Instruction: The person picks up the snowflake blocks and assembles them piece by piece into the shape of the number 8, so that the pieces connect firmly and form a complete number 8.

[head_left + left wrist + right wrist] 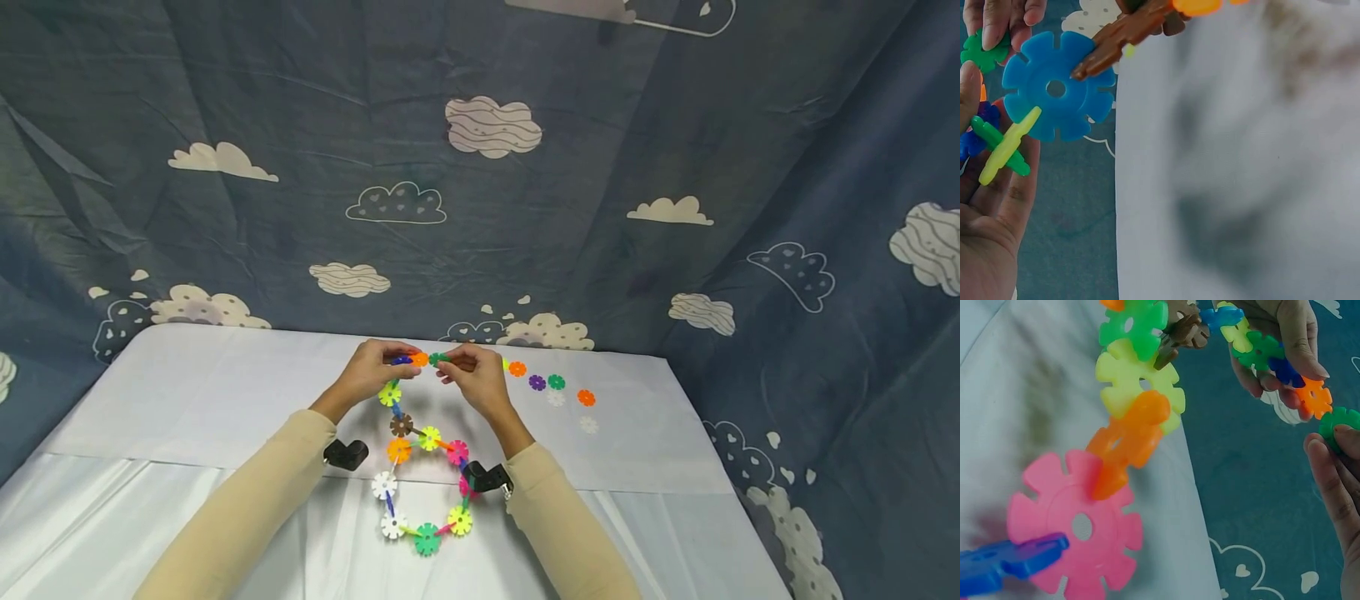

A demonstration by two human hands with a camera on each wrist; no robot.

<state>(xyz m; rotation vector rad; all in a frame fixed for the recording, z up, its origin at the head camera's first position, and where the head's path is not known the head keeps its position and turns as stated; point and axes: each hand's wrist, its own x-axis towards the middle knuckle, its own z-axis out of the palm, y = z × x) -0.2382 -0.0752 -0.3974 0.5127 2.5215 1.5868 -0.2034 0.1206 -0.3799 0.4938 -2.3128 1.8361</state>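
My left hand (367, 368) grips the upper end of a chain of notched plastic discs, around a dark blue disc (1285, 372). An orange disc (1314, 397) sticks out past its fingertips. Between thumb and fingers, my right hand (480, 379) pinches a green disc (1337, 425) at the orange one's edge; whether they are slotted together I cannot tell. Below the left hand the chain runs through a yellow disc (389, 393) and a brown disc (401, 425) to a closed ring of several colours, including a pink disc (1054, 487). A light blue disc (1029, 62) looms large in the left wrist view.
Loose discs lie to the right on the white table (247, 392), among them an orange one (587, 397), a purple one (537, 382) and a white one (588, 425). A dark cloud-patterned curtain (525, 250) hangs behind the table. Black wrist cameras (347, 455) are strapped on.
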